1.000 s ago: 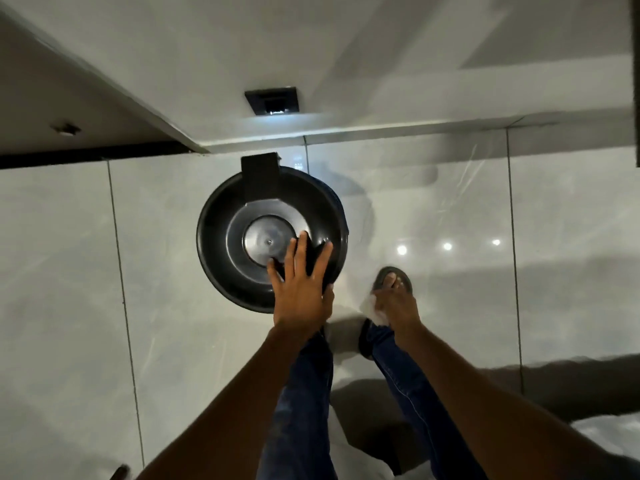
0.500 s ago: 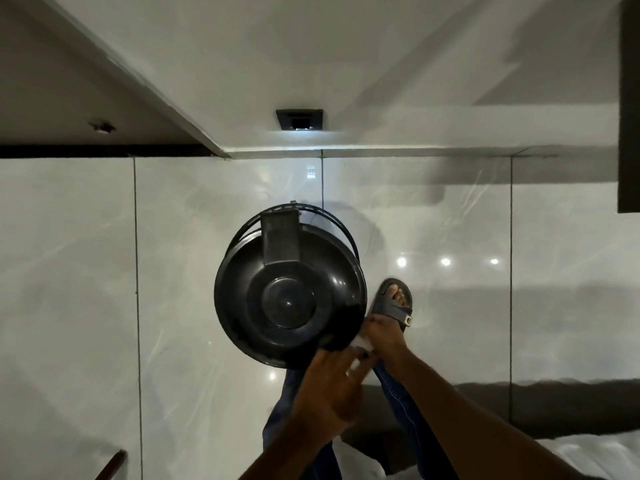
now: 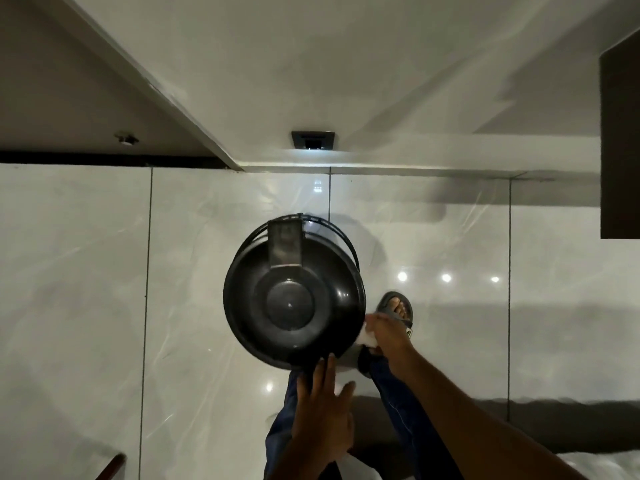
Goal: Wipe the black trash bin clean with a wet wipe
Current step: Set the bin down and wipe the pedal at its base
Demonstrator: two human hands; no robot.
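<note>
The round black trash bin (image 3: 294, 299) stands on the pale tiled floor straight below me, its domed lid closed, with a flat tab at the far side and a wire handle behind it. My right hand (image 3: 389, 334) presses a white wet wipe (image 3: 367, 336) against the bin's right side, just under the lid's rim. My left hand (image 3: 323, 417) hovers just near of the bin with fingers spread, its fingertips by the lid's near edge, holding nothing.
My legs in blue jeans (image 3: 398, 400) and a foot in a black sandal (image 3: 398, 308) stand right of the bin. A white wall with a dark socket (image 3: 313, 143) lies beyond. A dark panel (image 3: 620, 143) is at upper right.
My left hand left the lid's top and drew back toward me. My right hand with the wipe moved up against the bin's right side. The view shifted, so the bin sits lower.
</note>
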